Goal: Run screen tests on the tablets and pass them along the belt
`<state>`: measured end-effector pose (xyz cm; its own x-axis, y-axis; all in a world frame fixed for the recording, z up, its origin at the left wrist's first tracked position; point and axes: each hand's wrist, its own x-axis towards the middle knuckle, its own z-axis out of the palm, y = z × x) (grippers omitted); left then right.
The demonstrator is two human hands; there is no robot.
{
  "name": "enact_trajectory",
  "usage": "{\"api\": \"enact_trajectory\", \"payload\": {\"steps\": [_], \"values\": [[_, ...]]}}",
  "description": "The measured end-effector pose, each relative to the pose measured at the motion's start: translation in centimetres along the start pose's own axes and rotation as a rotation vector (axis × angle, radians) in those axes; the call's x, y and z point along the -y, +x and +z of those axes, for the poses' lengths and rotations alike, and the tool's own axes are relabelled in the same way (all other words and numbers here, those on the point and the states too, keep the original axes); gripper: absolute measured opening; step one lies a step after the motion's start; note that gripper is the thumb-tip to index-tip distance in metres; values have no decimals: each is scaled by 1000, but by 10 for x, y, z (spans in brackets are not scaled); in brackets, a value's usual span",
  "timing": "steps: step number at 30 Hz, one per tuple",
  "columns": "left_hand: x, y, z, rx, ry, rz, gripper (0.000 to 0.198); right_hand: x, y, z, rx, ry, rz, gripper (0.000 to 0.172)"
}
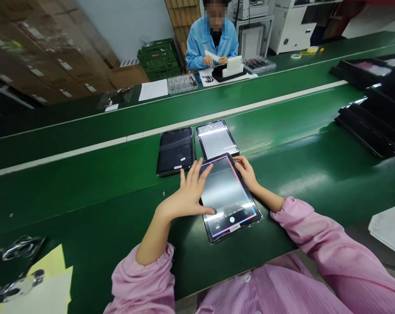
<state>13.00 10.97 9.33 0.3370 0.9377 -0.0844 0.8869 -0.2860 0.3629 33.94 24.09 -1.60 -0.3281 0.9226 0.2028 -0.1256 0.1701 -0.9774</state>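
Head view. Tablet (226, 192) lies flat on the green conveyor belt (86, 205), screen lit, with a pink glow along its edges. Left hand (187, 194) open, fingers spread above the glass, thumb at the near edge. Right hand (246, 172) rests at the far right edge; cannot tell if it grips. Judged thin, stiff, fairly light; glass slippery and fragile, safest held by the long edges. Dark tablet (176, 151) and lit tablet (217, 138) lie just beyond, crowding the far end. Black trays (370, 122) stand right. Farther off, a seated co-worker (212, 41) holds something white.
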Motion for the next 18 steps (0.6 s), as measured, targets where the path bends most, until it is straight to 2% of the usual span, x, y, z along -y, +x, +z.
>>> {"api": "enact_trajectory", "payload": {"steps": [5,10,13,17,18], "values": [[3,-3,-12,-77,-6,-103,90,0,0,0,-3,7,-6,36],[9,4,-7,-119,2,-192,79,-2,0,-1,9,24,9,36],[13,10,15,-266,-66,-243,80,-2,3,3,16,15,61,37],[17,5,65,-646,-336,-377,83,13,-5,1,-21,-27,122,39],[19,2,78,-690,-451,-454,78,19,-12,-4,-32,-44,112,41]]}}
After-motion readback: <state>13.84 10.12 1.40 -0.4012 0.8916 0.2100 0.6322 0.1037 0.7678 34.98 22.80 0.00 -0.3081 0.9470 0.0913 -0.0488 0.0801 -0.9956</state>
